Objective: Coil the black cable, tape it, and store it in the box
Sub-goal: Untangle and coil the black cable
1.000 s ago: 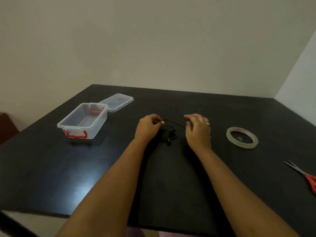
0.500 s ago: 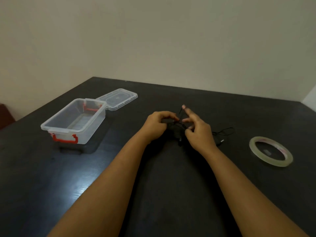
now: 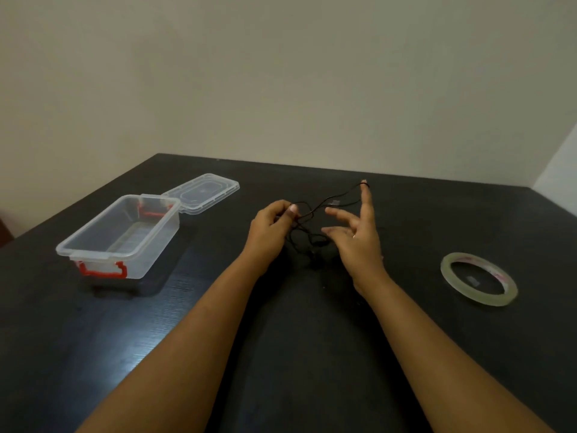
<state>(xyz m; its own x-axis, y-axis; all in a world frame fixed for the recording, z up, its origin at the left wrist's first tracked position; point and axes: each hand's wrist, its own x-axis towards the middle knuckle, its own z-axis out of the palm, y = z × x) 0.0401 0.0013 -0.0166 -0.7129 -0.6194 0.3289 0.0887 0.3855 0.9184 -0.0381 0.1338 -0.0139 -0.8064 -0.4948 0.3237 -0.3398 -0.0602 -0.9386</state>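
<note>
Black cable (image 3: 307,214): thin, limp, light, strung above the table (image 3: 312,339) between both hands. Left hand (image 3: 271,225) pinches gathered loops, fingers curled closed. Right hand (image 3: 359,235) splayed wide, strand hooked over raised fingertip. Judgement: springs loose easily; grip where loops cross

Cable (image 3: 304,214) is black on a black desk (image 3: 437,354), so most of its run just melts into the surface; can't count loops. Where the left hand (image 3: 270,228) pinches it, the fingers cover the strand, so how much is bunched in that grip is anyone's guess. Small grey bit on the line near the right hand (image 3: 359,235), too tiny to say what. Both forearms run off the bottom edge. Desk is cropped left, right and bottom. Red print on the tape (image 3: 479,279) is unreadable.
</note>
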